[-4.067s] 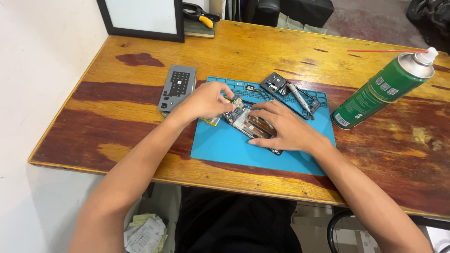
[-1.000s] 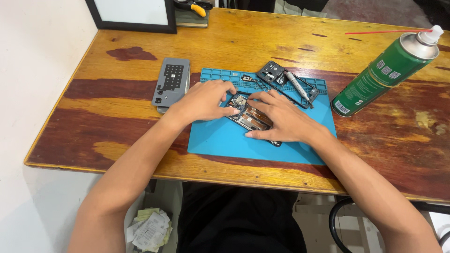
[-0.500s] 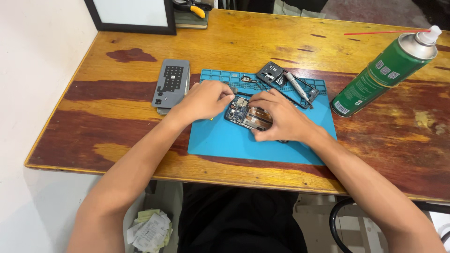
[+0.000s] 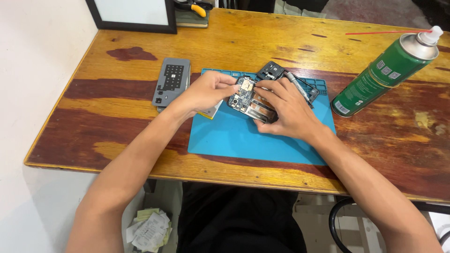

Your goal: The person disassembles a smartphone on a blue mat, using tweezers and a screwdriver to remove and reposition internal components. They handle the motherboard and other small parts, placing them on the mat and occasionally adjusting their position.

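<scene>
Gripping an opened phone [image 4: 247,99] with both hands, a person is sitting at a wooden worktop [image 4: 262,37]. The phone is being held tilted above the upper middle of a blue mat [image 4: 243,138], back cover off, circuit board and copper-coloured parts showing. Left hand [image 4: 206,91] is coming in from 9 o'clock of the phone, fingers curled, fingertips pinching at the phone's upper left end. Right hand [image 4: 288,110] is sitting at 3 o'clock of the phone, fingers wrapping its right edge and lower end, index finger pressing on the top near the board. Whether the phone's lower edge is touching the mat cannot be told; the right hand is covering it.

At 9 o'clock of the left hand, a grey panel [image 4: 172,82] with a dark perforated patch is lying flat on the worktop, just beside the mat's left edge. At 12 o'clock of the phone, a small black part [image 4: 270,71] is resting on the mat's top edge, with a thin metal tool [image 4: 300,86] lying next to it, partly hidden by the right hand. At 3 o'clock, well apart, a green spray can [image 4: 382,75] with a white nozzle and red straw is standing off the mat. At 11 o'clock, a black-framed board [image 4: 133,14] is standing at the far edge.
</scene>
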